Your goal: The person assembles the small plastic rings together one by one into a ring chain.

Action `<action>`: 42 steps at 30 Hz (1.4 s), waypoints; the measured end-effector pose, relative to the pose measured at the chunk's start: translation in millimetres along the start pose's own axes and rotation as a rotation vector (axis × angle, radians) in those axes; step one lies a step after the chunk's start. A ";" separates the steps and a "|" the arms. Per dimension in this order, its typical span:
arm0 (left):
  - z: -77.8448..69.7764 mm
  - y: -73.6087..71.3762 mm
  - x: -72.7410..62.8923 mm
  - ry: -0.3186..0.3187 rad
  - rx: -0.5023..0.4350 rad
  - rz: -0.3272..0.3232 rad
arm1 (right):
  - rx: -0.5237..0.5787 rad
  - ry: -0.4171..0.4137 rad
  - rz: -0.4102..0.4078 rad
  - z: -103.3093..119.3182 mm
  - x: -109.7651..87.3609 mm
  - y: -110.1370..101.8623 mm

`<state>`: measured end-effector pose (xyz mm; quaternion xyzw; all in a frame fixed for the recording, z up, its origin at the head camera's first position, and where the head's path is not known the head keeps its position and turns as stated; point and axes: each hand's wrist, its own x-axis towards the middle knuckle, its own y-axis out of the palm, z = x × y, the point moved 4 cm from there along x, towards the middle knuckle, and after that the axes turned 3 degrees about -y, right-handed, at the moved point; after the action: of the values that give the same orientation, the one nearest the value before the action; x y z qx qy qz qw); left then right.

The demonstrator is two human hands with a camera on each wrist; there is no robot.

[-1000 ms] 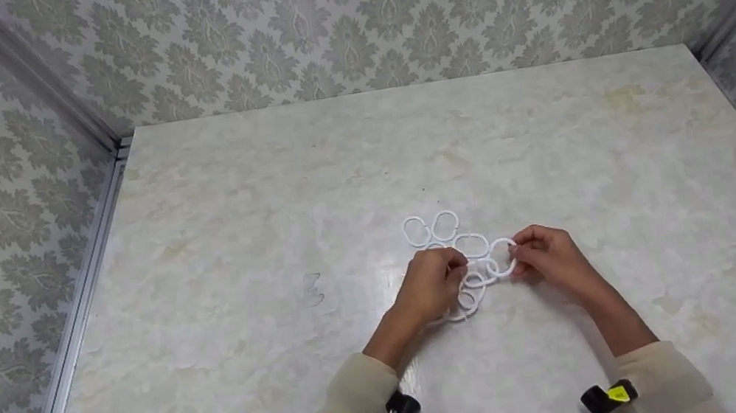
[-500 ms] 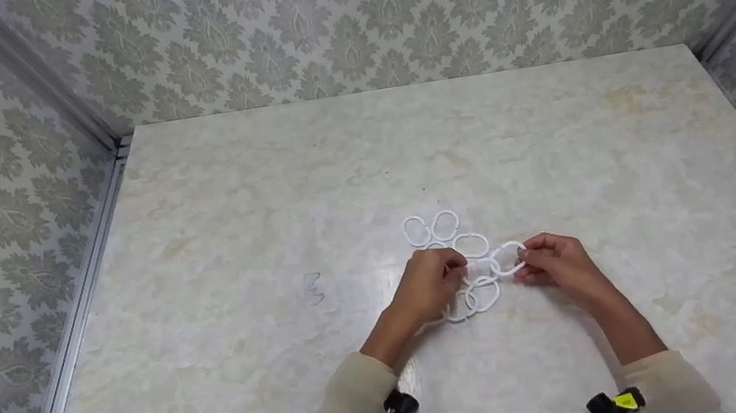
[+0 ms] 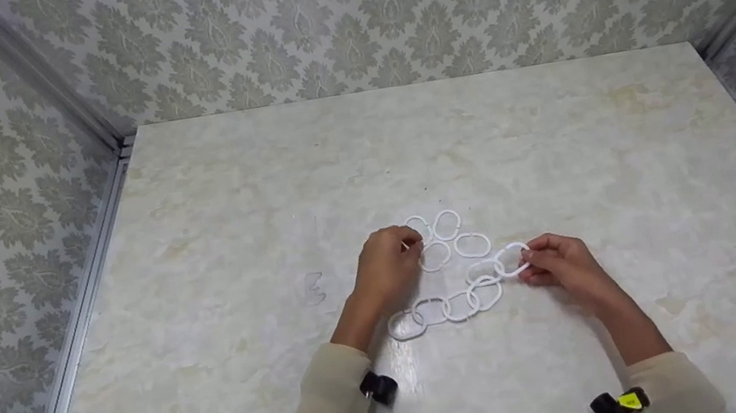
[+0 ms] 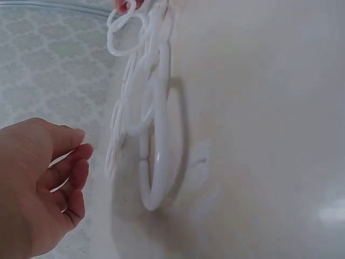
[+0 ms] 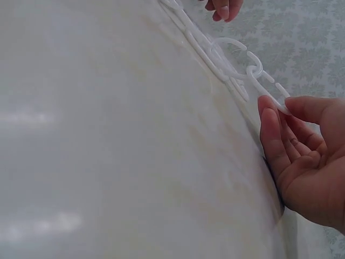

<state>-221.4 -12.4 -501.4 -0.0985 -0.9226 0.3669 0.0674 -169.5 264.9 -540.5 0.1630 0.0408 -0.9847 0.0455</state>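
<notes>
My right hand (image 3: 561, 264) pinches the end ring (image 5: 265, 90) of a white plastic ring chain (image 3: 446, 309) between thumb and fingers. That end is lifted, while the remaining linked rings trail left and toward me across the table. At the upper left, my left hand (image 3: 386, 261) hovers close beside several loose white rings, partly covering one. Its fingers (image 4: 80, 175) are loosely bent, with nothing between them in the left wrist view. Among the loose rings, one ring (image 3: 445, 211) is at the back and another ring (image 3: 475, 257) is closer to the chain. Small gaps show in some rings.
The pale marbled table (image 3: 226, 208) reaches back to a patterned wall (image 3: 345, 23). A small clear piece (image 3: 314, 288) lies left of my left hand. Metal framing (image 3: 96, 237) runs along the left edge.
My left hand has left the chain and moved up and left to the loose rings, uncovering the chain's left part. My right hand has drawn the end ring slightly right.
</notes>
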 end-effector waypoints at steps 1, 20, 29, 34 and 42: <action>2.3 -0.9 0.8 -0.005 0.011 -0.007 | -0.004 0.002 -0.001 -0.4 0.2 -0.1; 21.4 3.8 22.4 -0.083 0.087 -0.063 | 0.024 0.003 0.022 0.6 0.4 -1.4; 22.6 9.4 25.6 -0.123 0.154 -0.011 | 0.052 -0.001 0.033 -0.8 1.3 -1.3; 20.3 6.8 28.2 -0.122 0.151 0.020 | 0.060 -0.003 0.035 1.1 -0.5 -2.0; 24.9 3.7 30.1 -0.191 0.043 -0.005 | 0.043 0.000 0.027 -0.9 1.2 -1.6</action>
<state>-255.0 -19.3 -520.3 -0.0594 -0.9169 0.3943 -0.0177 -170.6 266.5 -541.6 0.1645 0.0176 -0.9847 0.0550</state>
